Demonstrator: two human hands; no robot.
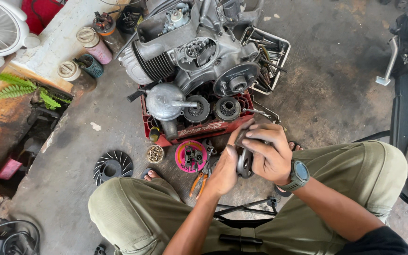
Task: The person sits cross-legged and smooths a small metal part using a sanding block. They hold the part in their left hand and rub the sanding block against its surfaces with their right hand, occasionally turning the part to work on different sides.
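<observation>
Both hands are wrapping tight around a small metal part [244, 161], left hand [224, 171] under it, right hand [270, 153] over it; probably a bracket, pliers [200, 179] lying just left.

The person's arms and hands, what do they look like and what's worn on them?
Both forearms are bare. The right hand has a dark wristwatch with a round face; a black short sleeve shows above. The left hand wears nothing: no gloves, no rings visible.
</observation>
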